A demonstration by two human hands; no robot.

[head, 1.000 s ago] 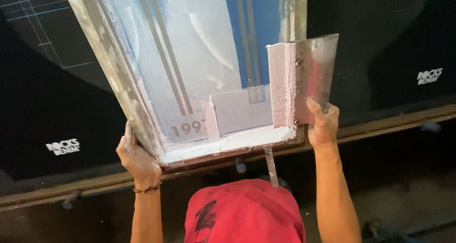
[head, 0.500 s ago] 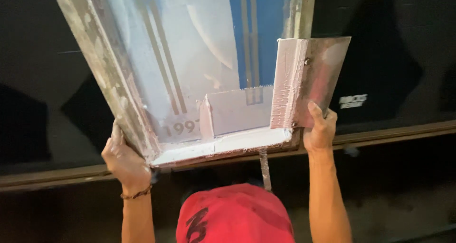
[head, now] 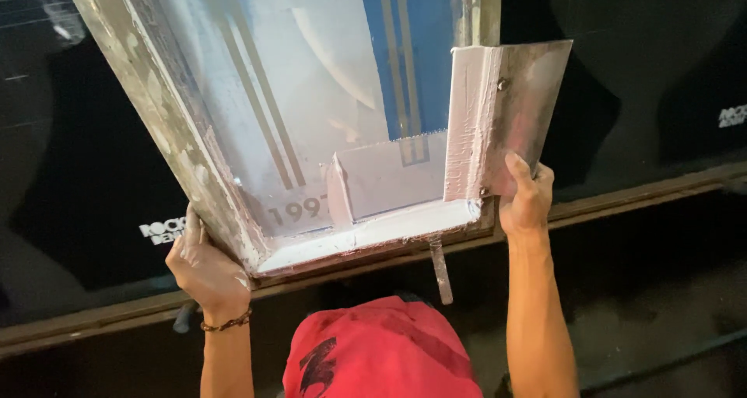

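Two hands are used: the screen frame (head: 179, 145), tilted and smeared with white ink, is gripped at seven o'clock by the left hand (head: 204, 267); the ink-coated squeegee (head: 506, 118) is clasped at three o'clock by the right hand (head: 527, 197).

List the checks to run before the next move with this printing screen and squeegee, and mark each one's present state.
1. Left hand grips the screen frame at its near left corner: ok.
2. Right hand holds the squeegee, fingers on its lower edge: ok.
3. Squeegee stands on end against the frame's right side, white-coated blade toward the mesh: ok.
4. White ink is pooled along the frame's near edge, inside the frame: ok.
5. Screen lies flat on the black fabric: cannot tell; it looks tilted.
6. Design lines up with the fabric beneath: cannot tell, hidden by the mesh.
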